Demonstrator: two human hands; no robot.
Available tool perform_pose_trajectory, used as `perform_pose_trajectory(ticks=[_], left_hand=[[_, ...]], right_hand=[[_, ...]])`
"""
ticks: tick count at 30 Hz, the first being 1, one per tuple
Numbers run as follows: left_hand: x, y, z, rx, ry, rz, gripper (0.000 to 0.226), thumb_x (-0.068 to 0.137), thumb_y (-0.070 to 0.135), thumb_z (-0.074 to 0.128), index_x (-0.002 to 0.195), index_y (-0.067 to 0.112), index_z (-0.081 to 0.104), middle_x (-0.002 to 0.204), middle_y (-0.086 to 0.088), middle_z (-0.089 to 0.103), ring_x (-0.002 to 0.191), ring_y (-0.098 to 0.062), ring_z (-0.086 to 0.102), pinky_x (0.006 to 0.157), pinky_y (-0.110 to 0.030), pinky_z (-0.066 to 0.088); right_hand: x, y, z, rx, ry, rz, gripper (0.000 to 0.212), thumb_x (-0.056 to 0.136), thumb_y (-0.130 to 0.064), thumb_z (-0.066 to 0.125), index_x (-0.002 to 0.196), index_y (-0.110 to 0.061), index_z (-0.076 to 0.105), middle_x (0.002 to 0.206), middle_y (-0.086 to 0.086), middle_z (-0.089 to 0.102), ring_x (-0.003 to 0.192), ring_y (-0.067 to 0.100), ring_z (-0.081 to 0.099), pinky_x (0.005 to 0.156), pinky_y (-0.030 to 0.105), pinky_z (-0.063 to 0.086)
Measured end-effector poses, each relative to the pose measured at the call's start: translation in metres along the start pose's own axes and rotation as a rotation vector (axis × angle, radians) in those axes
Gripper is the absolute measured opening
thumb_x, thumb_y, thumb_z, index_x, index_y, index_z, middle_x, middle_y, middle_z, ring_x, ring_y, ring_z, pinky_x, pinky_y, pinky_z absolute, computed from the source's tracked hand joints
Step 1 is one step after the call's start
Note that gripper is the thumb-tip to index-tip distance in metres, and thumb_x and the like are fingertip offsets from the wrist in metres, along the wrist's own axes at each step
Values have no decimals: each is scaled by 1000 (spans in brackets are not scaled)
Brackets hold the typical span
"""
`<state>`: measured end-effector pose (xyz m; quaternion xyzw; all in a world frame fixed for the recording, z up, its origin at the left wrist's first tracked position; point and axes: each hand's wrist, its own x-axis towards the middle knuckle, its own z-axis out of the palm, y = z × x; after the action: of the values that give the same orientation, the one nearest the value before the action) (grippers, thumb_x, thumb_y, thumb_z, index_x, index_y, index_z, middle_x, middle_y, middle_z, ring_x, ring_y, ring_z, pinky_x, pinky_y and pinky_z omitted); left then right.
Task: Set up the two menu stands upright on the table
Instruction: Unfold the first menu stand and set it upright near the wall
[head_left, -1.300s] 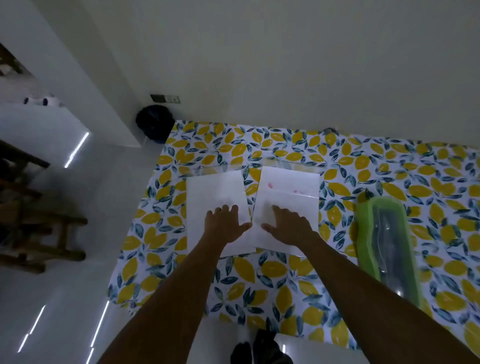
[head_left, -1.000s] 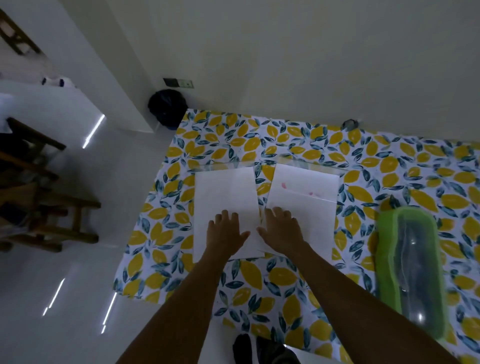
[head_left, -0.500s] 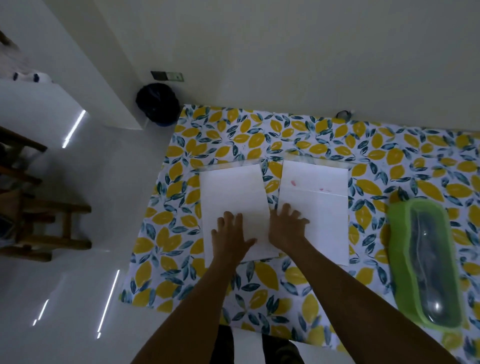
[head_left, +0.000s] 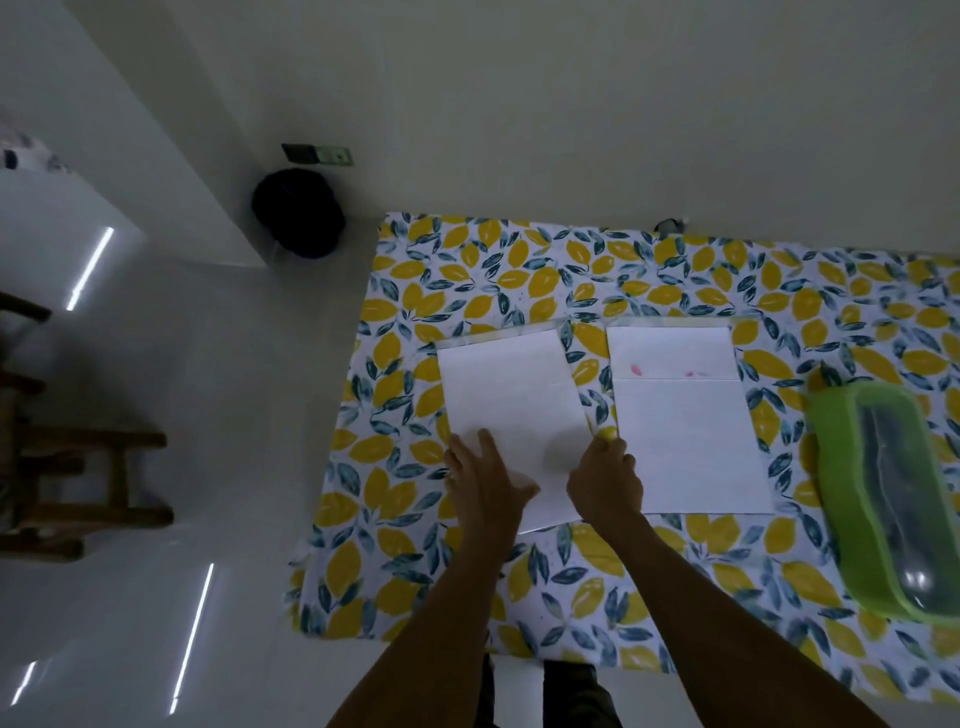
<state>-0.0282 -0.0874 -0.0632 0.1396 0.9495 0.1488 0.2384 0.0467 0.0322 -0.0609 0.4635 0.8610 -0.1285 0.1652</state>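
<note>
Head view. Two menu stands lie flat, side by side, near the left end of the table (head_left: 675, 270), which is covered in a lemon-print cloth. The left stand (head_left: 511, 395) sits close to the table's left edge; the right stand (head_left: 685, 436) lies just beside it, with faint pink marks near its far edge. A green lidded box (head_left: 883, 488) rests toward the right edge.

The left hand (head_left: 485, 480) is spread flat, fingers open, on the near left corner of the left stand; nothing is gripped. The right hand (head_left: 605, 480) is curled at the stand's right edge, fingertips apparently pinching it; a firm grip cannot be confirmed.

Judgement: the left stand is the one being raised first. The right edge should be lifted while the left corner is pinned down, so the sheet pivots rather than slides off the edge. The right stand is best left untouched.
</note>
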Motion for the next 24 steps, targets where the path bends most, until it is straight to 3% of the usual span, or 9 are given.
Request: perform_pose_trajectory(ticks=[3,6,9,12,14,16,21,22,24], left_hand=[[-1,1,1,-4,-21,-70,121,62,60,82,151,14,15,153,-32,10,141,-49,16,111,-52,32],[0,-4,-4,-7,-21,-70,116,64,58,82,150,11,18,145,-31,24,136,-47,26,109,-49,33],[5,-22,-18,-233,75,-45,76,81,33,76,141,9,36,131,-22,45,122,-38,44,102,-42,39],[9,-45,-32,-235,185,65,37,92,-1,51,128,3,54,116,-19,62,106,-33,58,84,-33,43],[8,-58,-38,-257,218,120,40,85,-12,46,118,2,64,107,-18,67,99,-33,63,77,-30,44],[2,-64,-45,-389,207,132,45,84,-13,46,117,6,68,109,-15,69,98,-27,64,77,-24,43],[-21,-70,-63,-583,157,234,39,85,-15,51,109,7,72,99,-17,71,88,-26,65,61,-15,44],[-26,-72,-64,-587,142,270,35,87,-15,52,109,4,72,102,-17,71,90,-26,65,61,-12,44],[-34,-76,-66,-631,106,274,30,89,-11,56,111,4,72,115,-16,69,105,-27,66,79,-17,51]], right_hand=[[0,2,-4,171,-54,71,58,87,-19,54,139,1,35,127,22,46,115,43,51,95,44,46],[1,12,-8,336,-138,132,50,85,-17,54,132,-3,44,124,23,51,115,44,54,97,42,43],[-2,29,-10,441,-131,96,44,80,-12,56,124,-13,54,120,17,60,111,40,58,91,40,45],[-8,54,-14,581,-114,-27,44,86,-5,53,126,-22,61,126,9,65,111,35,61,91,45,51],[-16,67,-23,868,-204,-53,47,90,1,54,127,-25,65,125,9,67,106,31,66,80,44,59],[-26,75,-35,1121,-300,-62,45,92,7,53,123,-21,69,117,14,69,101,31,69,66,29,60],[-44,89,-56,1252,-268,-183,32,89,0,66,117,-14,73,110,15,72,94,23,73,71,29,62],[-47,91,-59,1277,-252,-186,31,88,0,67,117,-12,73,108,14,72,90,19,74,69,27,61],[-53,94,-66,1312,-209,-210,31,88,1,68,117,-8,72,103,12,73,84,12,74,66,22,60]])
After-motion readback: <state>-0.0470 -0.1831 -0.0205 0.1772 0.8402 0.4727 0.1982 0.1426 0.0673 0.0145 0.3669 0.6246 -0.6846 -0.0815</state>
